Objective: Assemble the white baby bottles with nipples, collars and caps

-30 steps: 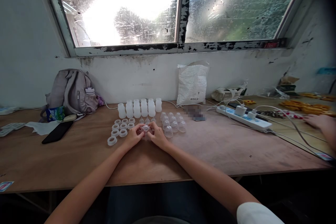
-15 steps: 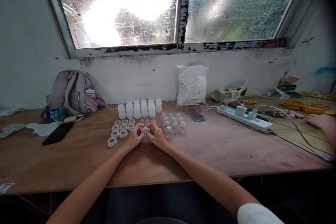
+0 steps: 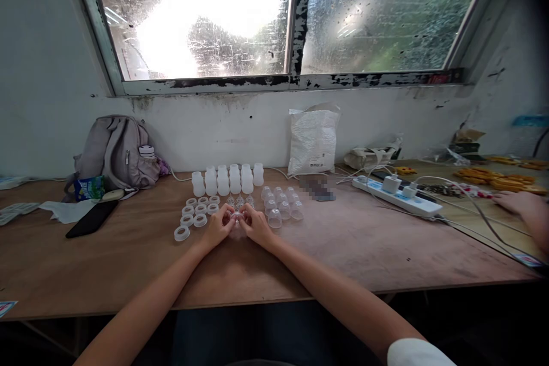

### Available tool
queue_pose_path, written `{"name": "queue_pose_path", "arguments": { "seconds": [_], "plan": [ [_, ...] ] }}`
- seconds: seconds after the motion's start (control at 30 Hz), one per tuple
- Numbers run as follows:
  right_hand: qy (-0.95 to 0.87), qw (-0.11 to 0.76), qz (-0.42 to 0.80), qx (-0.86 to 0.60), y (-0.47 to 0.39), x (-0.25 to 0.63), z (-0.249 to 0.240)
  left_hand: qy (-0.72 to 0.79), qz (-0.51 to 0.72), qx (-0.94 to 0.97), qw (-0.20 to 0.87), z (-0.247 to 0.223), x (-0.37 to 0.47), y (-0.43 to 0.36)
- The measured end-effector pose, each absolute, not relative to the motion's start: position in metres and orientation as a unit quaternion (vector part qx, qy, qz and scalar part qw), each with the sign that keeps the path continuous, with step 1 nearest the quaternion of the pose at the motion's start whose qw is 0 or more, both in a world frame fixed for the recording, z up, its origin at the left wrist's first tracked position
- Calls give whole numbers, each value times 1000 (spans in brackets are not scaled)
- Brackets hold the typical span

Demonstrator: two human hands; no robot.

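Between my left hand (image 3: 218, 227) and my right hand (image 3: 256, 225) is a small clear baby-bottle teat (image 3: 237, 215), gripped at its sides by the fingertips of both. Fingers cover much of it, so I cannot tell whether a ring is around it. Just behind the hands stand several more clear teats (image 3: 240, 201). To the left lie several translucent screw rings (image 3: 200, 220). On the right are rows of clear dome caps (image 3: 275, 218). Frosted baby bottles (image 3: 223, 181) line up at the back.
A grey backpack (image 3: 120, 151) and a black phone (image 3: 92, 219) lie on the left. A white plastic bag (image 3: 313, 140) leans against the wall. To the right are a power strip (image 3: 397, 197) with cables, yellow items (image 3: 493, 177) and another person's hand (image 3: 512, 201).
My fingers have shifted slightly around the teat, which now appears tilted and shows less of its round face. The view has moved a little; the laid-out parts stay put.
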State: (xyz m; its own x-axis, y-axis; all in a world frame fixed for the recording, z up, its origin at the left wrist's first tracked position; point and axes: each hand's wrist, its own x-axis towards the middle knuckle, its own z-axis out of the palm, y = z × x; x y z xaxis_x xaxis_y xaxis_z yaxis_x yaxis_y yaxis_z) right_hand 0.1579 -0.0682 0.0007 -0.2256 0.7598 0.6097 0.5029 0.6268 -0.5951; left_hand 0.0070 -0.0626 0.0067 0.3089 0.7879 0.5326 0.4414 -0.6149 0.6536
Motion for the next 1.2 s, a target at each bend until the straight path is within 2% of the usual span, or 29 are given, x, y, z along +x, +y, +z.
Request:
{"name": "queue_pose_path", "arguments": {
  "seconds": [0.27,0.67,0.77,0.87,1.0,1.07,1.2],
  "plan": [
    [-796,456,141,-372,-71,158,2,417,436,787,130,6,8,-64],
    [-817,437,188,-326,-77,164,6,446,434,766,162,6,5,-58],
    [-783,458,250,-339,-75,162,5,452,437,761,161,6,3,-56],
    [-693,492,384,-361,-73,157,4,455,451,751,157,5,3,-55],
    [-599,505,513,-351,-72,153,5,437,480,726,225,4,1,-54],
    [-578,513,530,-350,-71,152,4,426,493,714,257,2,1,-53],
    [-592,526,498,-353,-69,153,2,415,498,724,236,0,0,-50]
  ]
}}
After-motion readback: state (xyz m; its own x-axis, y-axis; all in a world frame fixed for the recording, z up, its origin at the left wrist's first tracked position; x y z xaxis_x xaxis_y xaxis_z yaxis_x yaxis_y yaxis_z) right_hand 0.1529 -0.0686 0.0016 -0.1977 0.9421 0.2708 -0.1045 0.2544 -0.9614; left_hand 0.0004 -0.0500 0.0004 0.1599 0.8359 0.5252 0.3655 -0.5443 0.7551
